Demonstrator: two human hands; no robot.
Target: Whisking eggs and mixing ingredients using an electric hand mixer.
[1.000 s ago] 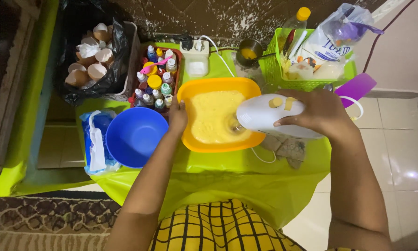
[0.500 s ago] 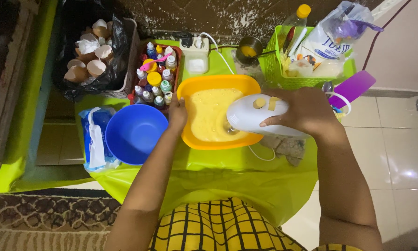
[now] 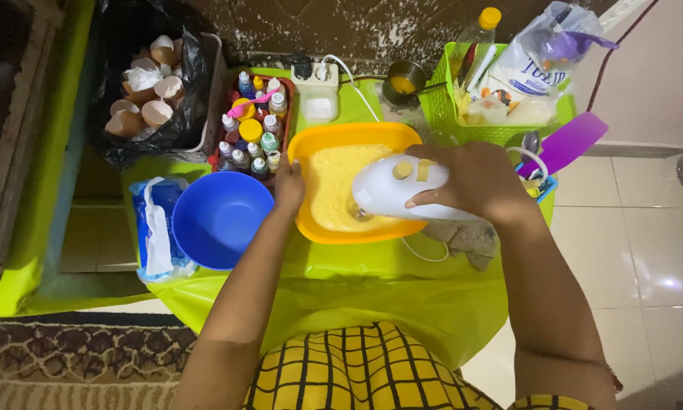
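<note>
From my remote seat, right hand (image 3: 474, 178) is wrapped tight around the white hand mixer (image 3: 402, 190) over the orange bowl (image 3: 341, 137) of runny yellow batter, left hand (image 3: 288, 186) pressing its rim, probably light, slick plastic, so steady the edge.

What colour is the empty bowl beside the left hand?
Blue bowl, seen best in the head view.

Crowded green table (image 3: 357, 266). The orange bowl (image 3: 319, 144) is hemmed in: blue bowl (image 3: 220, 216) just left, bottle tray (image 3: 252, 137) and power strip (image 3: 317, 95) behind, green basket (image 3: 501, 114) behind right. A bare strip runs along the near edge, crossed by a white cord (image 3: 421, 254) and a rag (image 3: 463, 239).
</note>
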